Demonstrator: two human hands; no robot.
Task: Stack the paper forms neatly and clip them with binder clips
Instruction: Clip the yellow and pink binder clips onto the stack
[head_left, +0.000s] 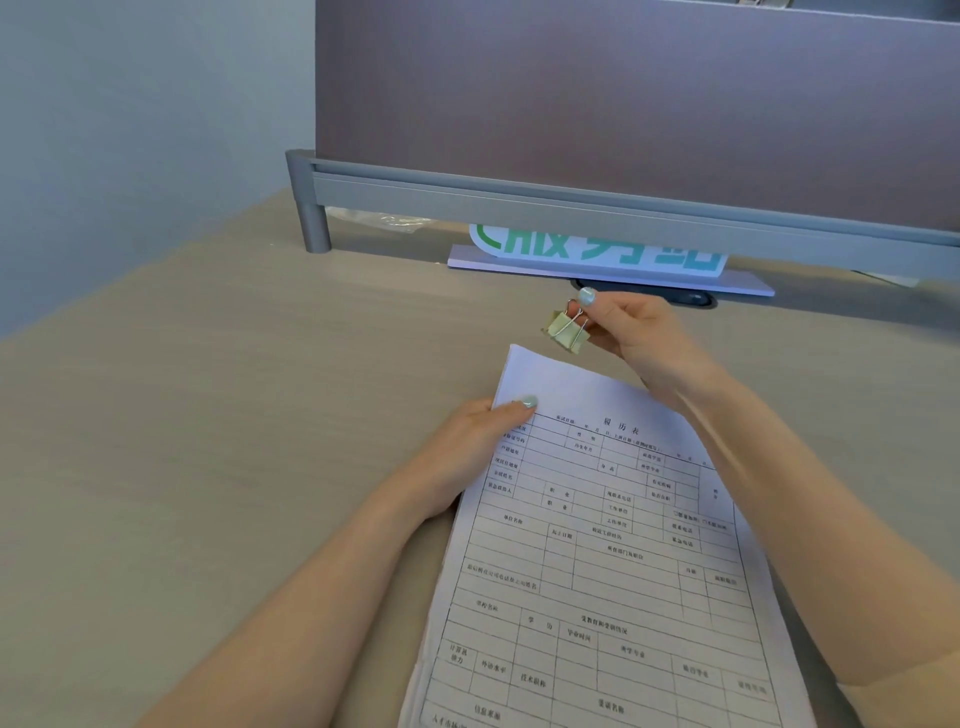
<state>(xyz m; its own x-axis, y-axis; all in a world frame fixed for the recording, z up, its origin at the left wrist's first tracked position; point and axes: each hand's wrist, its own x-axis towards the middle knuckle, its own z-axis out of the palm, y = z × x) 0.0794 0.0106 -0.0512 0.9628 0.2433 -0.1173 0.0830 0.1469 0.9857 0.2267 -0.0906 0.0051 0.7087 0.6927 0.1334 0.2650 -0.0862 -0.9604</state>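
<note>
A stack of printed paper forms lies on the beige desk, tilted slightly to the right. My left hand grips the stack's upper left edge, thumb on top of the sheets. My right hand holds a pale yellow-green binder clip by its wire handles, just above and beyond the top edge of the stack. The clip hangs in the air, apart from the paper.
A grey partition panel on a metal rail stands at the back of the desk. Under it sits a white sign with green lettering and a dark object. A wall is at the left.
</note>
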